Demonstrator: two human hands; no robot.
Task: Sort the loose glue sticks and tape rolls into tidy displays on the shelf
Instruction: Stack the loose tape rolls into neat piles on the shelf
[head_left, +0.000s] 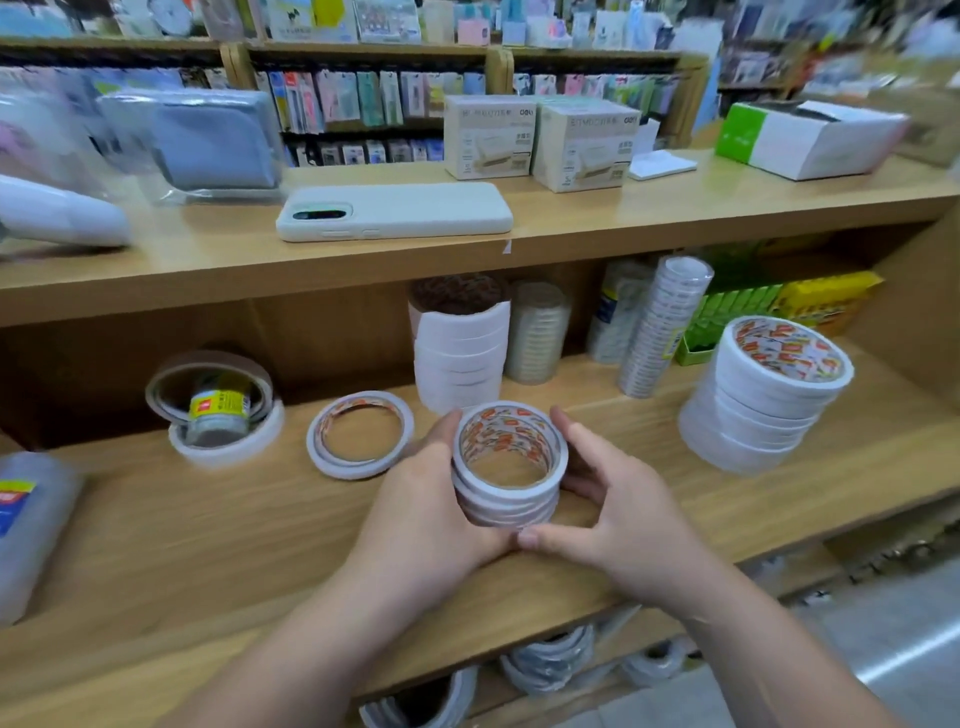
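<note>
A small stack of thin white tape rolls (509, 499) stands on the wooden shelf (208, 530), near its front middle. My left hand (426, 514) and my right hand (618, 509) cup it from either side, fingers curled round the rolls and thumbs meeting in front. Two loose flat rolls (359, 434) lie just left of the stack. Further left, a glue bottle with a yellow label (218, 410) sits inside tilted tape rolls (228, 452). A tall stack of wide white rolls (763, 400) stands at the right.
Behind the hands stand a white roll stack (460, 348), a clear roll stack (537, 332) and wrapped sleeves of rolls (660, 327). Green and yellow boxes (769, 306) fill the back right. A phone (395, 210) and cartons (540, 137) lie on the upper shelf. More rolls (550, 660) sit below.
</note>
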